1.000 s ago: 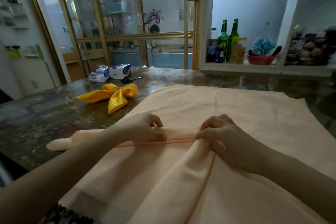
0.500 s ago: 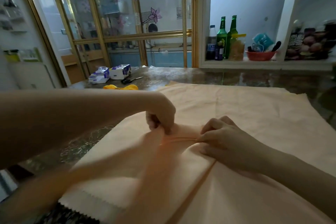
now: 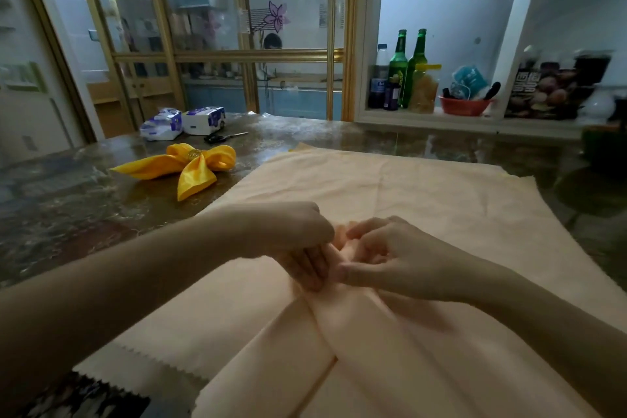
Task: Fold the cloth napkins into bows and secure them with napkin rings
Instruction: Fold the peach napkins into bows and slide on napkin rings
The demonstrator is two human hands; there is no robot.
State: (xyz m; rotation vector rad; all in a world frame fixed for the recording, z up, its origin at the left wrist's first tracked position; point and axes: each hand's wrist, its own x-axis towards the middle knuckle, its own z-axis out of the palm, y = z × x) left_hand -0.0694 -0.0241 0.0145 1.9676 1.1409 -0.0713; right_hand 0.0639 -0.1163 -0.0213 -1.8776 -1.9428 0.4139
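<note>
**Two hands meet on the gathered middle of the peach napkin**

Both hands sit close together in my feed, fingertips nearly touching. The left hand [image 3: 291,234] comes in from the side with its back up and its fingers curled down around the bunched centre of the peach napkin [image 3: 339,332]. The right hand [image 3: 400,258] faces it, pinching the same bunch: its thumb is pushed in toward the left fingers and its other fingers arch over the top. Neither hand is spread wide; each holds cloth.

Just below the hands, toward me, the napkin's two folded tails cross and fan out, one on the left hand's side and one on the right hand's. A larger peach cloth [image 3: 390,187] lies flat under both hands and reaches well beyond them, its zigzag-cut edge showing under the left forearm.

Well beyond the left hand, on the dark bench [image 3: 84,214], rests a finished yellow bow [image 3: 200,168] with a napkin ring [image 3: 194,154] around its knot. Farther out lie scissors [image 3: 224,137] and two tissue packs [image 3: 183,119]. Far beyond the right hand, a shelf [image 3: 441,120] carries two green bottles [image 3: 398,68] and a red bowl [image 3: 463,106].
</note>
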